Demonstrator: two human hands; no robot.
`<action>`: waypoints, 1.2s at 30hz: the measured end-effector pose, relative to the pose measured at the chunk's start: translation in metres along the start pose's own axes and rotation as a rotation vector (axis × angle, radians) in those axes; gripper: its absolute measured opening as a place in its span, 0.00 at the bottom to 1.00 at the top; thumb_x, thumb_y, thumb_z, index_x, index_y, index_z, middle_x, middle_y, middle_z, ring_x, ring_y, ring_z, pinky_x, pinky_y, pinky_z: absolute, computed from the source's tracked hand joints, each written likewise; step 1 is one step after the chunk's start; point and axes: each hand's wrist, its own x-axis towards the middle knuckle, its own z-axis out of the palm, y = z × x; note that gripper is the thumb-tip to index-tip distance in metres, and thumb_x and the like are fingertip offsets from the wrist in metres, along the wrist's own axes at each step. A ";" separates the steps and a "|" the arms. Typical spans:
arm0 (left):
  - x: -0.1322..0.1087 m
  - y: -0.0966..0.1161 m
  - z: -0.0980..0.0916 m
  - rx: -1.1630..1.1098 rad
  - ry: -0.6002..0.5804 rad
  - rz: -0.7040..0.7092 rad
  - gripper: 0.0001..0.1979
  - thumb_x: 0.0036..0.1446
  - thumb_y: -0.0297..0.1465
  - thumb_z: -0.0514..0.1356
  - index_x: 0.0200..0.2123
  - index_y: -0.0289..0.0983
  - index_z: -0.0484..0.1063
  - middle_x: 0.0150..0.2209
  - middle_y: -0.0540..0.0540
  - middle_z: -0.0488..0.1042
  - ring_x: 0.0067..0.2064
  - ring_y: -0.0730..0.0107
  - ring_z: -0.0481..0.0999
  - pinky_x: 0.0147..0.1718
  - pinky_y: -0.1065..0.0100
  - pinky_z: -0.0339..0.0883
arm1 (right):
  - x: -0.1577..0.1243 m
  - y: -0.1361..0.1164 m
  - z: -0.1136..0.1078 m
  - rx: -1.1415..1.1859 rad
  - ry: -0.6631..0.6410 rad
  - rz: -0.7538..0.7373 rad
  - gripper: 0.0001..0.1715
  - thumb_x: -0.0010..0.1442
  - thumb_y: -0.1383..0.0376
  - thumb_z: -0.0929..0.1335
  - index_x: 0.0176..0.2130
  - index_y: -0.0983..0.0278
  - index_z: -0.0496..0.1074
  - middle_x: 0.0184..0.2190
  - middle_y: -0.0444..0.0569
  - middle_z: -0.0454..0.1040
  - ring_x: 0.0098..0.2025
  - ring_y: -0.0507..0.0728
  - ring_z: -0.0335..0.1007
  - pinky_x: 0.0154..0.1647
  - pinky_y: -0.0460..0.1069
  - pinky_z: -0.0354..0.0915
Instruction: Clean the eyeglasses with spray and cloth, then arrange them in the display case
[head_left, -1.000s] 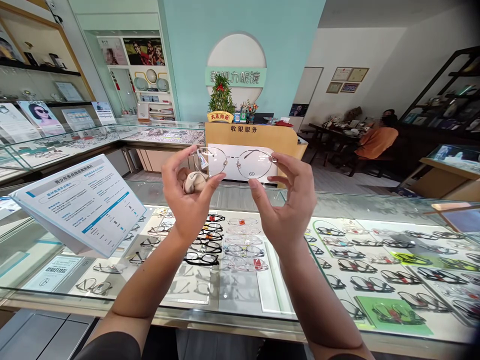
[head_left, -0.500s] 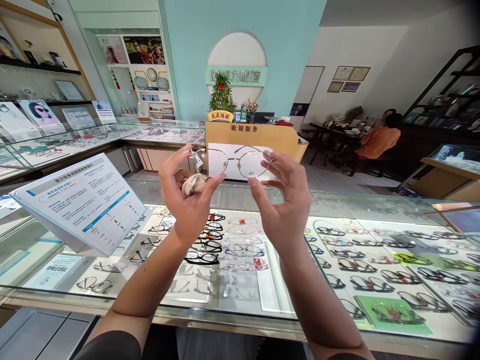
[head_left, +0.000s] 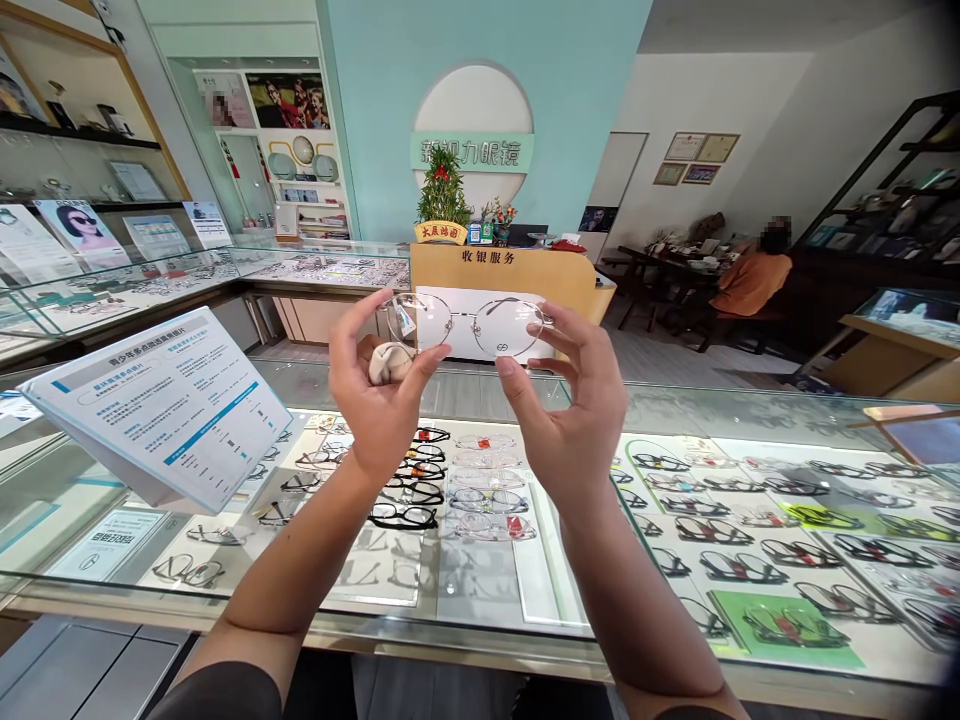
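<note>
A pair of thin-rimmed round eyeglasses (head_left: 501, 328) is held up level in front of me, above the glass counter. My left hand (head_left: 379, 395) pinches the left side of the frame, thumb below and fingers above. Tucked in that same palm is a crumpled pale cloth (head_left: 390, 363). A small tag (head_left: 406, 319) shows at the left lens. The right end of the frame is between the fingers of my right hand (head_left: 577, 410), whose thumb is near the lower rim. A small mark is visible low on the right lens.
Below my hands, a glass display counter (head_left: 480, 610) holds rows of eyeglass frames (head_left: 405, 515). A tent-shaped printed sign (head_left: 157, 400) stands on its left. Farther back are a yellow cashier desk (head_left: 577, 275), a potted plant (head_left: 442, 190) and a seated person in orange (head_left: 754, 280).
My left hand has shifted slightly right, and the eyeglasses have turned a little, so their temples show differently. In the background, the seated person's head has moved slightly left.
</note>
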 end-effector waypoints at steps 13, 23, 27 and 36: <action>0.001 0.001 0.002 -0.026 -0.033 -0.022 0.37 0.61 0.53 0.75 0.67 0.47 0.70 0.63 0.40 0.76 0.63 0.50 0.81 0.56 0.52 0.82 | 0.000 -0.003 -0.002 0.015 0.002 0.005 0.29 0.71 0.58 0.73 0.68 0.50 0.70 0.63 0.55 0.78 0.61 0.67 0.80 0.51 0.63 0.83; 0.002 0.002 0.001 -0.112 -0.033 -0.052 0.38 0.59 0.56 0.75 0.65 0.45 0.71 0.63 0.40 0.74 0.65 0.49 0.80 0.61 0.50 0.80 | 0.000 -0.001 -0.002 0.041 0.010 -0.018 0.28 0.71 0.58 0.74 0.67 0.51 0.71 0.62 0.55 0.78 0.59 0.66 0.81 0.50 0.61 0.83; 0.001 0.002 0.002 -0.128 -0.007 -0.019 0.36 0.62 0.56 0.73 0.64 0.44 0.72 0.62 0.41 0.74 0.66 0.49 0.78 0.63 0.50 0.78 | 0.000 0.000 -0.001 0.053 0.018 -0.028 0.28 0.71 0.58 0.74 0.67 0.52 0.71 0.62 0.55 0.78 0.58 0.65 0.82 0.49 0.60 0.83; 0.000 -0.002 0.001 -0.106 0.013 0.056 0.35 0.63 0.53 0.73 0.65 0.44 0.70 0.62 0.42 0.72 0.67 0.51 0.77 0.63 0.52 0.77 | 0.000 0.001 -0.001 0.104 0.000 0.005 0.29 0.71 0.58 0.75 0.67 0.51 0.72 0.62 0.54 0.79 0.58 0.65 0.82 0.50 0.60 0.82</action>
